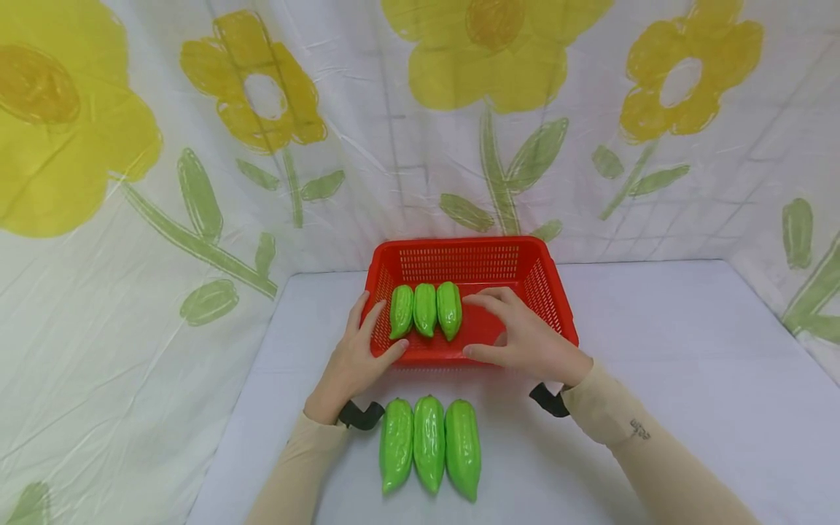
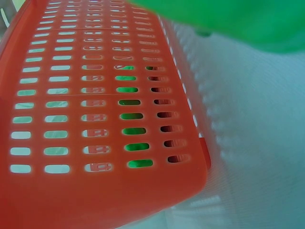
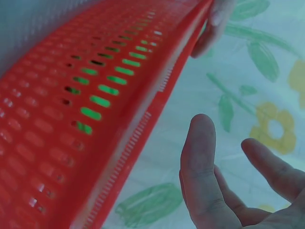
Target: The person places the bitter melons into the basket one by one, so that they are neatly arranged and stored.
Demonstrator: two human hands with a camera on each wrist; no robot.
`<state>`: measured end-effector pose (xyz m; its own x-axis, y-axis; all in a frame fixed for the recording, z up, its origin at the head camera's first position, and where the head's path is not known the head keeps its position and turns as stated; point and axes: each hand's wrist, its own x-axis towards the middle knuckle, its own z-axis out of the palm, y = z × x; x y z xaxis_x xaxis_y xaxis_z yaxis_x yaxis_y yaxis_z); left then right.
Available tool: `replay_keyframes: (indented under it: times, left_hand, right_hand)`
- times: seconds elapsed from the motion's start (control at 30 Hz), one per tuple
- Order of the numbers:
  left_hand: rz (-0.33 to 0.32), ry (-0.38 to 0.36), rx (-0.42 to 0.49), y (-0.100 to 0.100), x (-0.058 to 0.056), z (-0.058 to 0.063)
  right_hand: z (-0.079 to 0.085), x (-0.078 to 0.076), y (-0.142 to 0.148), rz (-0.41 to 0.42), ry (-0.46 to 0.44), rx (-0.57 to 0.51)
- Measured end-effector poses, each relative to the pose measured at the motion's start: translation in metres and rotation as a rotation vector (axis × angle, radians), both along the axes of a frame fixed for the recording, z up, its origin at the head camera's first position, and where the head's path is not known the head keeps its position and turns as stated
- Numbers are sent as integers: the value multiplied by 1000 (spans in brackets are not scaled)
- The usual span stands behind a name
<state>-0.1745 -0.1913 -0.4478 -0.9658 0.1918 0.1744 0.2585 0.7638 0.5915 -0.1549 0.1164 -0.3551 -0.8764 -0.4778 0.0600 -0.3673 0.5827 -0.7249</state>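
A red perforated plastic basket (image 1: pixel 469 251) stands on the white table, with three green, ribbed bitter melons (image 1: pixel 425 310) side by side in its left half. Three more bitter melons (image 1: pixel 429 445) lie in a row before the basket, tips toward me. My left hand (image 1: pixel 351 364), fingers spread, is over the basket's front left corner and holds nothing; whether it touches the rim I cannot tell. Over the basket's right half hovers my right hand (image 1: pixel 518 332), fingers loosely bent, also holding nothing. In the right wrist view its thumb and fingers (image 3: pixel 202 167) stand apart, beyond the basket rim.
A white cloth with yellow flowers (image 1: pixel 492 51) hangs behind the basket and at the sides. White tabletop (image 1: pixel 656 343) stretches to the right. A black strap (image 1: pixel 551 399) sits at each wrist. Green shows through the slotted basket wall (image 2: pixel 105 186).
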Motion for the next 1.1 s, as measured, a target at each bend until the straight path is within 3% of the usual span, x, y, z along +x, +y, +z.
replay_keyframes:
  times: [0.47,0.57,0.7,1.1]
  left_hand:
    - [-2,-12,-5,0,0,1]
    - [-3,-11,-5,-1,0,1]
    - [-6,-8,1,-1,-1,0]
    - [-4,-10,-2,0,-1,-1]
  right_hand:
    - [-17,30,-2,36,24,-26]
    - [-20,37,-3,33,-5,-27]
    - [-24,43,-4,35,-37,-40]
    - [-32,60,-6,70,-21,-51]
